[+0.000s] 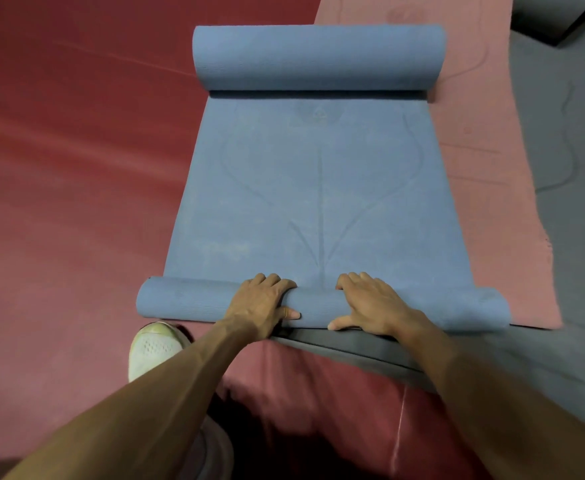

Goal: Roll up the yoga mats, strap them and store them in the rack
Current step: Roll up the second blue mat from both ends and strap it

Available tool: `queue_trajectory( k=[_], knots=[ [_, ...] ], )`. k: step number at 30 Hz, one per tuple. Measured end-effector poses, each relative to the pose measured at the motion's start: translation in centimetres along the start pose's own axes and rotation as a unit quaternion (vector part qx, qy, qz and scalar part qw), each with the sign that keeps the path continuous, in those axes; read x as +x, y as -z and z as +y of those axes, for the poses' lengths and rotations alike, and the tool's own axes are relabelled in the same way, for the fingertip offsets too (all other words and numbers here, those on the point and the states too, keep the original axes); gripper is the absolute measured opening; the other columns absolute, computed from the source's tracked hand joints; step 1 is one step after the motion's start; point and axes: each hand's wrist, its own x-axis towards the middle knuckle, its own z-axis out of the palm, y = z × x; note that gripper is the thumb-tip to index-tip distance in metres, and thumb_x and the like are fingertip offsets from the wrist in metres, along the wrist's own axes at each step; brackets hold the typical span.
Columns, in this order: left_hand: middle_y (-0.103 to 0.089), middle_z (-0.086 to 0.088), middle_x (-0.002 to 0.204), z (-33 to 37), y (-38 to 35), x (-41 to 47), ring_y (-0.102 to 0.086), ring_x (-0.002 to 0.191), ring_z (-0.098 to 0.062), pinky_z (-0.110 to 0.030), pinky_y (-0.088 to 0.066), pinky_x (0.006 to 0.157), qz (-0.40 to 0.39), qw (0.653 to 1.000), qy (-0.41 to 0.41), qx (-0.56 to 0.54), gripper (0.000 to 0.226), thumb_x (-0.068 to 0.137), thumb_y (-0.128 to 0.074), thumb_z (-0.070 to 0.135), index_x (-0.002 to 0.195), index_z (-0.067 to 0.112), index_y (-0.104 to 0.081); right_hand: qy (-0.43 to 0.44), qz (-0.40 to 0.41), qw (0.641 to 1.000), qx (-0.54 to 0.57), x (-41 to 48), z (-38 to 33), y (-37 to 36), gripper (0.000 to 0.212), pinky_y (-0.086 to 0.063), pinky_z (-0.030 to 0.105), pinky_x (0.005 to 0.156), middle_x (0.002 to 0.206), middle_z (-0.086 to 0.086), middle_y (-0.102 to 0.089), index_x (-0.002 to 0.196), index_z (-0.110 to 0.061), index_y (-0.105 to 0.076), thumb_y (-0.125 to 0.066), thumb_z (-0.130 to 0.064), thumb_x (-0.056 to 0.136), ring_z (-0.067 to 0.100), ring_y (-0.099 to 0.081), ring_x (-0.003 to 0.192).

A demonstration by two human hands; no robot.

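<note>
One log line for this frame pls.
phase: rolling | blue mat: near end rolled, far end curled, middle flat | left hand: grips near roll | right hand: grips near roll | pink mat: partly underneath

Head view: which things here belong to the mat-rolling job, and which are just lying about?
In the job: blue mat, its near end rolled; left hand and right hand, both gripping that roll; pink mat and grey mat beneath, not yet rolled.
Just there: white shoe; red floor.
</note>
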Motion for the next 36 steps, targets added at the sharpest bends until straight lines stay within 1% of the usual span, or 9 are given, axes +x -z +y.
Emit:
queue_trajectory(
  k=[6, 10, 13, 16, 20, 24, 28, 32, 36],
  knots=[
    [-0.051, 0.003, 0.124, -1.2, -0.1, 1.5, -0.042, 0.115, -0.019, -0.030, -0.027, 0.099, -0.007, 1.000, -0.001, -0.024, 0.048, 0.093, -0.046, 0.053, 0.136, 0.032, -0.045, 0.022, 0.013, 0.999, 0.031, 1.6, 1.4, 0.0, 0.079, -0.034, 0.031, 0.092, 0.123, -0.005, -0.045, 0.129, -0.024, -0.038, -0.065, -0.071, 0.071, 0.015, -0.041, 0.113],
    [-0.053, 0.000, 0.123, -1.3, 0.3, 2.6, -0.041, 0.116, -0.019, -0.029, -0.025, 0.100, -0.025, 0.999, 0.021, -0.035, 0.046, 0.095, -0.045, 0.050, 0.136, 0.028, -0.043, 0.107, 0.138, 0.979, -0.100, 1.5, 2.0, -0.8, 0.067, -0.037, 0.034, 0.082, 0.107, 0.000, -0.050, 0.120, -0.020, -0.052, -0.042, -0.073, 0.081, 0.022, -0.046, 0.094],
    [-0.053, -0.005, 0.122, -1.3, 0.7, 3.8, -0.045, 0.117, -0.021, -0.030, -0.026, 0.102, -0.029, 0.996, 0.056, -0.057, 0.045, 0.095, -0.048, 0.046, 0.132, 0.022, -0.042, 0.093, 0.223, 0.961, -0.132, 1.1, 1.7, -1.7, 0.062, -0.035, 0.036, 0.074, 0.098, 0.003, -0.054, 0.112, -0.018, -0.062, -0.035, -0.066, 0.084, 0.023, -0.048, 0.083],
    [-0.045, -0.003, 0.125, -1.4, 0.6, 4.7, -0.045, 0.118, -0.022, -0.034, -0.030, 0.101, -0.003, 0.997, 0.057, -0.058, 0.042, 0.092, -0.055, 0.040, 0.124, 0.015, -0.045, 0.058, 0.255, 0.961, -0.086, 0.4, 1.1, -2.8, 0.057, -0.033, 0.037, 0.082, 0.107, 0.000, -0.056, 0.121, -0.022, -0.061, -0.039, -0.059, 0.084, 0.022, -0.052, 0.093],
    [-0.042, -0.006, 0.117, -1.6, 1.2, 5.4, -0.039, 0.114, -0.025, -0.034, -0.031, 0.097, 0.021, 0.996, 0.060, -0.057, 0.039, 0.088, -0.060, 0.040, 0.114, 0.013, -0.048, 0.019, 0.263, 0.965, -0.006, -0.1, 1.0, -3.4, 0.054, -0.026, 0.034, 0.097, 0.121, 0.000, -0.058, 0.126, -0.026, -0.060, -0.043, -0.054, 0.084, 0.017, -0.043, 0.112],
    [-0.045, -0.005, 0.115, -1.1, 1.6, 5.7, -0.040, 0.112, -0.024, -0.034, -0.028, 0.097, 0.008, 0.997, 0.075, -0.025, 0.035, 0.091, -0.054, 0.045, 0.108, 0.015, -0.049, -0.010, 0.234, 0.972, 0.023, 0.3, 1.0, -2.7, 0.052, -0.015, 0.026, 0.102, 0.131, -0.005, -0.052, 0.134, -0.033, -0.054, -0.043, -0.055, 0.088, 0.012, -0.036, 0.120],
    [-0.050, -0.006, 0.118, -0.1, 1.7, 5.2, -0.043, 0.113, -0.026, -0.038, -0.029, 0.098, 0.050, 0.995, 0.090, 0.007, 0.036, 0.099, -0.036, 0.045, 0.110, 0.014, -0.052, -0.028, 0.125, 0.991, 0.049, 1.5, 1.4, -0.4, 0.046, -0.011, 0.024, 0.103, 0.137, -0.014, -0.040, 0.141, -0.040, -0.043, -0.049, -0.046, 0.096, 0.010, -0.029, 0.128],
    [-0.054, -0.002, 0.125, 0.2, 0.4, 3.3, -0.047, 0.118, -0.023, -0.037, -0.026, 0.106, 0.094, 0.989, 0.048, 0.102, 0.065, 0.092, -0.002, 0.044, 0.125, 0.019, -0.051, -0.032, 0.090, 0.995, 0.024, 3.1, 1.5, 1.1, 0.040, -0.018, 0.028, 0.102, 0.132, -0.012, -0.042, 0.139, -0.040, -0.045, -0.038, -0.044, 0.100, 0.011, -0.032, 0.126],
    [-0.060, -0.015, 0.125, 0.1, -0.4, 2.5, -0.054, 0.121, -0.031, -0.046, -0.038, 0.104, 0.119, 0.981, 0.072, 0.138, 0.063, 0.091, -0.021, 0.048, 0.126, 0.009, -0.057, -0.032, 0.063, 0.997, 0.009, 4.8, 2.1, 2.6, 0.038, -0.023, 0.034, 0.102, 0.119, -0.008, -0.037, 0.122, -0.040, -0.056, -0.024, -0.040, 0.102, 0.012, -0.033, 0.115]
  ],
)
